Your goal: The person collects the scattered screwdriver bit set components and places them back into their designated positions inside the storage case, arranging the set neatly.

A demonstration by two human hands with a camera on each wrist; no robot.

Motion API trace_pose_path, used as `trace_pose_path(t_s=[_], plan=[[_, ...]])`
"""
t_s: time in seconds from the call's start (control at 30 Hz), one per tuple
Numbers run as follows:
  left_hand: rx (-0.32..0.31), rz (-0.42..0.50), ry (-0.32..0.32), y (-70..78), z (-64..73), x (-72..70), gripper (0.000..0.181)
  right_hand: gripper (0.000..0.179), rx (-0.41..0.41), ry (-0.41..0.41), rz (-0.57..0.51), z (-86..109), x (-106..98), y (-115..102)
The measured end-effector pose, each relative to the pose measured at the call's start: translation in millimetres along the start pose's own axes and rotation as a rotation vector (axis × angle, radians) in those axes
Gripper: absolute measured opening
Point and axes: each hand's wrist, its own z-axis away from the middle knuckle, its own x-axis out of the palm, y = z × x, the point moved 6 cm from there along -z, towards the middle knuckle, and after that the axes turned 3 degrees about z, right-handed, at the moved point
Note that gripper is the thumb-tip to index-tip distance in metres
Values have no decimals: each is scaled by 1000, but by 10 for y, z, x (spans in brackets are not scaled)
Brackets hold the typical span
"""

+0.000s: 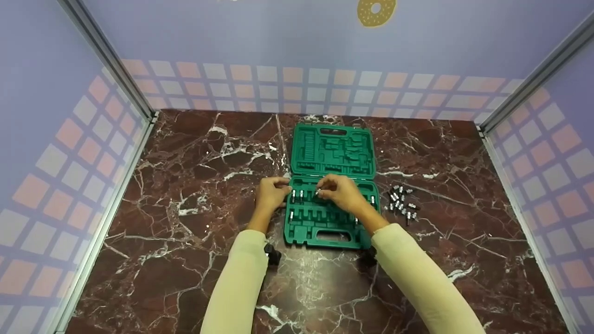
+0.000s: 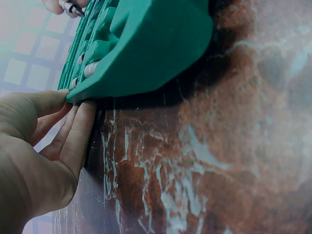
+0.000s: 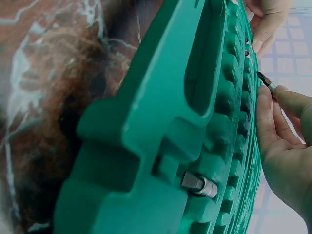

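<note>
With left fingers (image 2: 79, 134) pinching the case (image 1: 297, 232) at its left edge, squarely seat the bit (image 3: 267, 82) your right fingers (image 3: 264, 114) pinch.

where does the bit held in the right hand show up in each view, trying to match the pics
Head: the bit is just right of and below centre, at the fingertips of the right hand.
Left wrist: the bit is at the upper left, by the top edge.
Right wrist: the bit is right of centre in the upper half, dark tip towards the upper left.
Shared landmark: the green case.
</note>
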Motion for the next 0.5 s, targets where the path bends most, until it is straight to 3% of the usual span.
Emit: trace_pose_path(t_s=[0.23,0.5], plan=[[0,-10,6,10,-12,-8,20,15,-36,-36,119,-62,107,-104],[-4,-5,1,7,-14,3,19,11,-60,-20,240,-121,172,-162]])
